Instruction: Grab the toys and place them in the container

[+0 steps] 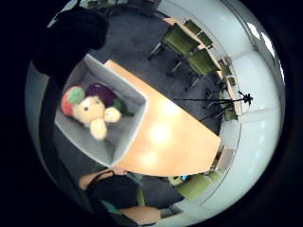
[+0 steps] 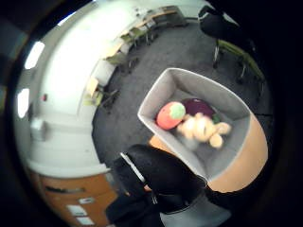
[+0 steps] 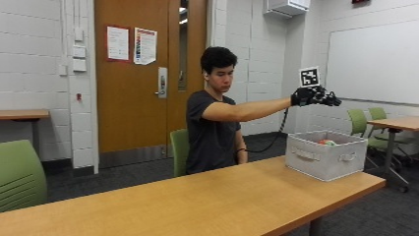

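- Grip (image 3: 314, 96): the gloved right hand, raised on an outstretched arm well above the container; its fingers look relaxed and it holds nothing.
- Container (image 3: 325, 155): a grey fabric box with handles, below the grip, on the far end of the wooden counter (image 3: 196, 201).
- Toys inside the container, under the grip: a red one with a green top (image 2: 170, 115), a purple one (image 2: 199, 106) and a yellow plush (image 2: 202, 128), lying together.

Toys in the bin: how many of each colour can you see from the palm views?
Red toy with green top: 1
Purple toy: 1
Yellow plush toy: 1
Total: 3, all inside the grey bin.
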`<state>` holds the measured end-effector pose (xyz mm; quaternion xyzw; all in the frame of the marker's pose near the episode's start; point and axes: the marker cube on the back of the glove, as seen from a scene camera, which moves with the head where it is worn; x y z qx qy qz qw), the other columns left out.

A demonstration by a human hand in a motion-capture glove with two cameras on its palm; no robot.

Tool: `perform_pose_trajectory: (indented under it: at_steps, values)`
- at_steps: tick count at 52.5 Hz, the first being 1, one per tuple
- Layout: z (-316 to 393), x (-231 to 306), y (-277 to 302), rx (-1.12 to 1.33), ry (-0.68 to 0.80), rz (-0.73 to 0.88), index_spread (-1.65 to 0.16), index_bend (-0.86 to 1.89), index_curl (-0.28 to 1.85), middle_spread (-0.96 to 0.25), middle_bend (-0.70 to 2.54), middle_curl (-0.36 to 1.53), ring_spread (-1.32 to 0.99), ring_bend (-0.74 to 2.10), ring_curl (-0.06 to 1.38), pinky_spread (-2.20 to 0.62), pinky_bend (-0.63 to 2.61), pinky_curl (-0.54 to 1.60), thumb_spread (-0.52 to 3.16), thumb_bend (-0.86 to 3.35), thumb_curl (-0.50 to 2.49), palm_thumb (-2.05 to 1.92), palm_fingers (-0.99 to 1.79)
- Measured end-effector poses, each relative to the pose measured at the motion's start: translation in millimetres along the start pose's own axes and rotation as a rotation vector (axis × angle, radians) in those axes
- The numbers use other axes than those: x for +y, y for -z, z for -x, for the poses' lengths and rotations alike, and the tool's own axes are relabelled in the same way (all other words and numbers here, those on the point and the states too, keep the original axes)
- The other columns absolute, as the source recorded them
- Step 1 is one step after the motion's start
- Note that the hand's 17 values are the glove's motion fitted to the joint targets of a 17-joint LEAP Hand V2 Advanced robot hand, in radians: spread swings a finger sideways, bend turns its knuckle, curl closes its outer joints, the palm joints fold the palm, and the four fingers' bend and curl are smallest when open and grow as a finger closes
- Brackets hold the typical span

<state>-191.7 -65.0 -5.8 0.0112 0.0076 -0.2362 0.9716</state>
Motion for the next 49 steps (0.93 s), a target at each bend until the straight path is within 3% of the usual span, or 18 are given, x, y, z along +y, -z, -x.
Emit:
perform_pose_trajectory:
  at_steps: [3, 13, 18, 25, 37, 49]
  values:
    - [-25, 14, 2, 0.042, -0.059, -0.015, -0.43, 0.13, 0.98, -0.17, 0.44, 0.59, -0.26, 0.80, 0.32, -0.11, 1.07, 0.35, 0.93, -0.13, 0.46, -0.16, -0.07]
    - [-90, 72, 8, 0.055, 0.015, -0.015, -0.40, 0.16, 0.86, -0.13, 0.45, 0.57, -0.30, 0.76, 0.30, -0.11, 0.96, 0.31, 0.96, -0.12, 0.34, -0.17, -0.01]
    - [-131, 91, 10, 0.096, -0.306, -0.019, -0.38, 0.17, 0.82, -0.13, 0.46, 0.56, -0.31, 0.72, 0.28, -0.11, 0.92, 0.30, 0.97, -0.12, 0.29, -0.16, -0.01]
    - [-184, 149, 11, 0.043, -0.408, -0.036, -0.36, 0.18, 0.76, -0.12, 0.45, 0.54, -0.32, 0.68, 0.27, -0.11, 0.87, 0.29, 0.98, -0.12, 0.24, -0.16, 0.01]
    - [-227, 200, 0, 0.058, -0.491, -0.033, -0.34, 0.21, 0.71, -0.13, 0.42, 0.51, -0.34, 0.63, 0.26, -0.11, 0.78, 0.27, 0.99, -0.11, 0.18, -0.16, 0.07]
    - [-231, 211, -8, 0.056, -0.494, -0.043, -0.33, 0.20, 0.68, -0.13, 0.40, 0.49, -0.35, 0.59, 0.25, -0.12, 0.71, 0.28, 0.99, -0.11, 0.15, -0.15, 0.11]
